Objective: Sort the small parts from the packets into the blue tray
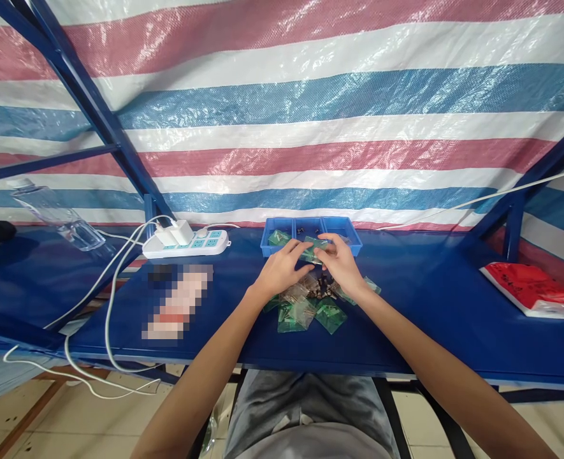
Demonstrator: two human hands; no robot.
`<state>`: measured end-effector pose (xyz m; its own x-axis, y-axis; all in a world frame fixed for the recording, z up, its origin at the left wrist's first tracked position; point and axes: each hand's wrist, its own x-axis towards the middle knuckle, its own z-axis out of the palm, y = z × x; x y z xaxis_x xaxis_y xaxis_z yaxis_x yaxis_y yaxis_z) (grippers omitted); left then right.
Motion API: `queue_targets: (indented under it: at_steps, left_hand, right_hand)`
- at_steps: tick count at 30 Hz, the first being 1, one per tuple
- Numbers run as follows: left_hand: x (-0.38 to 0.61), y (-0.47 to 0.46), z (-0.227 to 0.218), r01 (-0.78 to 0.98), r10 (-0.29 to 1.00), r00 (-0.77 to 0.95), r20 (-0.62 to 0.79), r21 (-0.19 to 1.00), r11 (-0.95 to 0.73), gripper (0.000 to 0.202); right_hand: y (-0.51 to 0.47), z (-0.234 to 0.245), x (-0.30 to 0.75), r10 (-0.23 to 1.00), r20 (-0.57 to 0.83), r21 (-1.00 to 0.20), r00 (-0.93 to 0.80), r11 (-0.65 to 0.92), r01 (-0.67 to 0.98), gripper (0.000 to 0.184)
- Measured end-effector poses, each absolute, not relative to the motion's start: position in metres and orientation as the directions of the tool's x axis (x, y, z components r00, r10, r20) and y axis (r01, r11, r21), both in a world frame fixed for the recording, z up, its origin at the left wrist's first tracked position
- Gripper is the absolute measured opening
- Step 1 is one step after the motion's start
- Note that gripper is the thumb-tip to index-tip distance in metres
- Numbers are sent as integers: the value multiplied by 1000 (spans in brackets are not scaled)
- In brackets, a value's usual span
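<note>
A small clear-and-green plastic bag (313,249) is held up between my two hands, just in front of the blue divided tray (310,251). My left hand (282,268) has its fingertips on the bag's left side. On the other side, my right hand (343,262) pinches the bag between thumb and fingers. Below the hands lies a pile of small bags, among them a green bag (331,316) and a clear bag (296,315) with small parts inside. Loose small metal parts (327,290) lie in the pile, partly hidden by my right hand.
A white power strip (186,244) with plugged-in chargers stands at the back left, its white cables looping over the table edge. A clear bottle (66,220) lies further left. A red-and-white packet (533,290) rests at the right. Blue metal posts (520,191) frame the table.
</note>
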<state>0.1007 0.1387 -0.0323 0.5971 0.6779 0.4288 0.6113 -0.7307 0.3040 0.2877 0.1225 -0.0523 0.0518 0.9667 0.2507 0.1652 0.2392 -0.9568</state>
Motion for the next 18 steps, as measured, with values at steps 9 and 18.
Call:
queue_targets:
  at_steps: [9,18]
  left_hand:
    - [100,142,-37,644,663,547,512,249,-723,34]
    - [100,140,-31,632,722,434,538,390,-670,25]
  right_hand:
    - [115,-44,286,970,243,-953,-16,241,184,48]
    - [111,-42,280,928,369,-846,-39,353,400,42]
